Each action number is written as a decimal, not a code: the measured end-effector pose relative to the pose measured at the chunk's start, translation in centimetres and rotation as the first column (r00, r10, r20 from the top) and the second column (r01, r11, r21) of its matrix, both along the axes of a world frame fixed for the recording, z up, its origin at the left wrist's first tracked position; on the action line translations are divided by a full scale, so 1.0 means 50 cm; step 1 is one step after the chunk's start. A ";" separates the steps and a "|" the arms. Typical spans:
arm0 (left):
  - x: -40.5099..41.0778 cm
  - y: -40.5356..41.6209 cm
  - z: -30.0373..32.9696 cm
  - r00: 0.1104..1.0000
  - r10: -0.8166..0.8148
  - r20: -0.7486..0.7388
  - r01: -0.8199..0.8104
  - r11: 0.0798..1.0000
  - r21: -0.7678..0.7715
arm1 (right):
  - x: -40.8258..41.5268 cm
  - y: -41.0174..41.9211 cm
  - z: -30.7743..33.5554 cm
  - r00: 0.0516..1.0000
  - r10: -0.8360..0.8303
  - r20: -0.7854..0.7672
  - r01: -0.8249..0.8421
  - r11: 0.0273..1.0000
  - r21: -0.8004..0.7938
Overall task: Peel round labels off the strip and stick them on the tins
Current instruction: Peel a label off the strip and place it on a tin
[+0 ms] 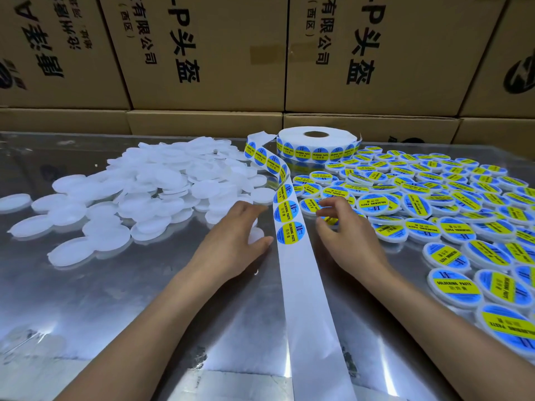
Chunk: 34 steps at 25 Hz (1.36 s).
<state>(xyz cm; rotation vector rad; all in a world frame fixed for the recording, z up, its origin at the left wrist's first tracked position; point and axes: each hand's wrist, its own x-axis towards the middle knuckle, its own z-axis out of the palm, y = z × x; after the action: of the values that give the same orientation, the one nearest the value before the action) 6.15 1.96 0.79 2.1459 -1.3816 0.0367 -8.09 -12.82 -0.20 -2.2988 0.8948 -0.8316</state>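
Note:
A white backing strip [302,287] runs from the label roll [317,143] down the middle of the table, carrying blue-and-yellow round labels [289,233] on its upper part. Left of it lies a heap of plain white tins [144,192]. My left hand [231,238] curls over one white tin [256,234] at the heap's near edge, thumb and fingers round it. Just right of the strip, my right hand [346,238] holds a labelled tin [329,219] between curled fingers and thumb at the edge of the pile of labelled tins [434,198]. That tin is mostly hidden.
The table [144,314] is shiny metal with glare patches. Stacked cardboard boxes [202,53] form a wall along its far edge. Labelled tins spread to the right edge of the view, white tins to the left edge.

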 end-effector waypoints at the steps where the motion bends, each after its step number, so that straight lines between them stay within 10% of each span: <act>1: -0.004 -0.003 0.001 0.998 -0.046 -0.032 0.044 0.998 -0.055 | 0.001 0.002 0.000 1.000 0.021 0.008 -0.021 1.000 -0.011; 9: -0.005 -0.019 0.010 0.903 -0.160 -0.398 0.041 0.956 -0.290 | 0.015 0.018 -0.010 0.985 0.166 -0.039 -0.170 0.971 -0.167; 22: -0.003 -0.035 -0.031 0.983 -0.161 -0.093 0.170 0.981 0.096 | 0.019 0.009 -0.019 0.958 0.192 -0.214 -0.227 0.962 -0.153; 34: 0.000 -0.036 -0.025 0.980 -0.189 -0.066 0.191 0.981 0.024 | 0.018 0.020 -0.008 0.946 0.214 -0.243 -0.254 0.956 -0.149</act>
<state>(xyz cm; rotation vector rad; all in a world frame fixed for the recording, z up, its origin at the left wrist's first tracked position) 6.14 0.15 -0.45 2.0118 -1.5520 -0.1259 -7.18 -11.82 -0.62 -2.6333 0.6386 -0.5764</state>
